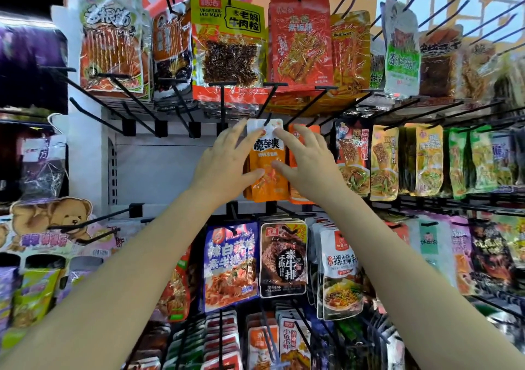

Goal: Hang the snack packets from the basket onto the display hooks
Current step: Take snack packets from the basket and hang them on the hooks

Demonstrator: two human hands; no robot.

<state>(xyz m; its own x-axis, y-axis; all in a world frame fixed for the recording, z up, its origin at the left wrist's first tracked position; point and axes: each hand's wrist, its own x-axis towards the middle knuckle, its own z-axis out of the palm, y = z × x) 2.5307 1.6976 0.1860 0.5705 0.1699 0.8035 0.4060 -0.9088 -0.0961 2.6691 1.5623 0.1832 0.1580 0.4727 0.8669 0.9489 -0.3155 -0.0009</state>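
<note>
Both hands, left hand (227, 158) and right hand (305, 162), pinch the orange packet (267, 168) under its hook (268, 105), hole seemingly threading on; basket unseen, remainder unknown.

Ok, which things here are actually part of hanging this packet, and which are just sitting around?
In the job:
- orange snack packet, held at the middle row
- left hand and right hand, both on it
- display hook just above its top edge

Just there:
- yellow vegetarian meat packet, already hung
- teddy bear packaging at left
- blue packet below
</note>
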